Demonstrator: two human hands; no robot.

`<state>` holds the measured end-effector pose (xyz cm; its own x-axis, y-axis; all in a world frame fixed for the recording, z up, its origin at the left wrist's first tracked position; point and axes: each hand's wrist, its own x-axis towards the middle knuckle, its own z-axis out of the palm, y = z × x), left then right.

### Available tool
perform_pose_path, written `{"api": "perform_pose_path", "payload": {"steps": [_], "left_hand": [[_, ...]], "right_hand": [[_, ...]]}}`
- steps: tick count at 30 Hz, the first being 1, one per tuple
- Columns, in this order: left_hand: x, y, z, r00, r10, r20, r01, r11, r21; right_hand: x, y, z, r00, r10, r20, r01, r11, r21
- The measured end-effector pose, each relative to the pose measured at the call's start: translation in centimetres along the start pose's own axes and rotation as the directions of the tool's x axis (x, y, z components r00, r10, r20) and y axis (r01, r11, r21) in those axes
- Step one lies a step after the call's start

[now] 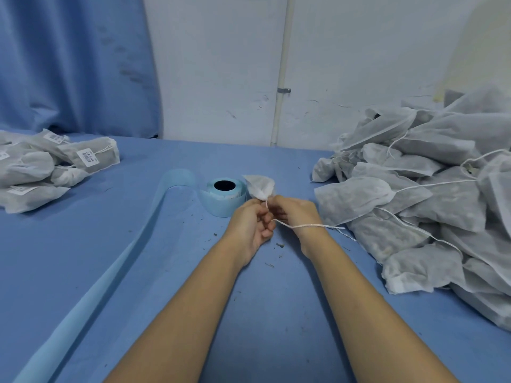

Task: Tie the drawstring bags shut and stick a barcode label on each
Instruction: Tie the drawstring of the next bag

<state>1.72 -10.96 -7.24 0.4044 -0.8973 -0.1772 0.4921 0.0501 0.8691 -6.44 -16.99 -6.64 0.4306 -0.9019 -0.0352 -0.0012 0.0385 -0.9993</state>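
Most of the drawstring bag (pixel 260 189) is hidden behind the knuckles, mid-desk (pixel 276 313) beside the label roll (pixel 225 196), contents impossible to make out, left hand (pixel 251 225) and right hand (pixel 296 214) each with a curled grip pinching its drawstring (pixel 300 225), which trails across the right wrist.
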Motion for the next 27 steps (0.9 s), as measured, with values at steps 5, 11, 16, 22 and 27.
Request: {"api": "perform_pose_path", "payload": {"steps": [5, 11, 16, 22, 27], "left_hand": [[0.0, -0.1, 0.1, 1.0, 0.022, 0.005, -0.023, 0.995, 0.1], [0.2, 0.3, 0.2, 0.996, -0.093, 0.004, 0.093, 0.992, 0.086], [-0.1, 0.1, 0.5, 1.0, -0.015, -0.014, 0.017, 0.988, 0.155], [0.2, -0.5, -0.4, 0.896, 0.445, -0.013, -0.231, 0.49, 0.841], [-0.3, -0.3, -1.4, 0.845, 0.514, 0.149, -0.213, 0.067, 0.975]], "right_hand": [[-0.1, 0.1, -0.3, 0.999, -0.02, 0.027, 0.019, 0.999, 0.041], [0.0, 0.1, 0.1, 0.999, 0.033, -0.037, -0.028, 0.991, 0.132], [0.3, 0.1, -0.1, 0.996, 0.078, -0.052, -0.068, 0.983, 0.172], [0.4, -0.2, -0.5, 0.992, 0.106, 0.067, -0.122, 0.936, 0.331], [0.5, 0.1, -0.6, 0.998, 0.022, -0.061, -0.013, 0.989, 0.144]]}}
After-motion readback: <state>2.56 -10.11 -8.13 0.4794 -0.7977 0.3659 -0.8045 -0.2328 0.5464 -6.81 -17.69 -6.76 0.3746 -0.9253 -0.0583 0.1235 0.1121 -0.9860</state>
